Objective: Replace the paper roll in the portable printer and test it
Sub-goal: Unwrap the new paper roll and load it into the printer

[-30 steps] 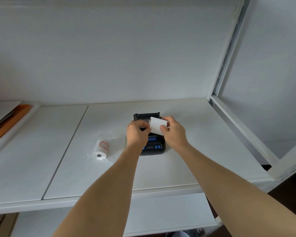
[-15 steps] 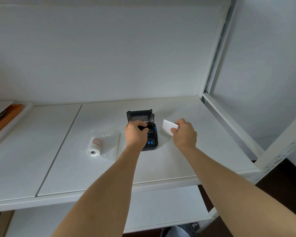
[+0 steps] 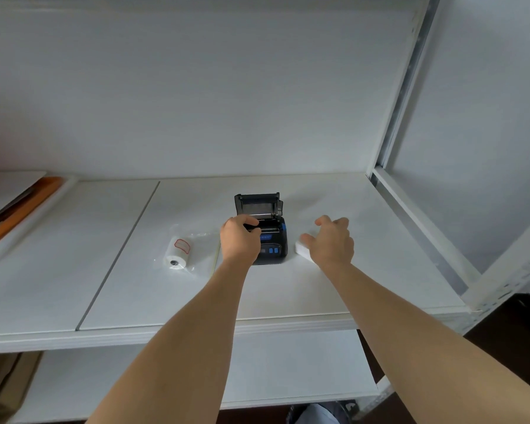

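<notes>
Right hand (image 3: 331,244) now spread open, fingers apart, hovering over the small white paper piece (image 3: 303,250) it pinched 0.5 s ago; the piece lies on the white shelf board (image 3: 364,270). Left hand (image 3: 239,240) still curled on the black portable printer (image 3: 271,240), lid up. One printer, one wrapped white paper roll (image 3: 178,251) left of it.
</notes>
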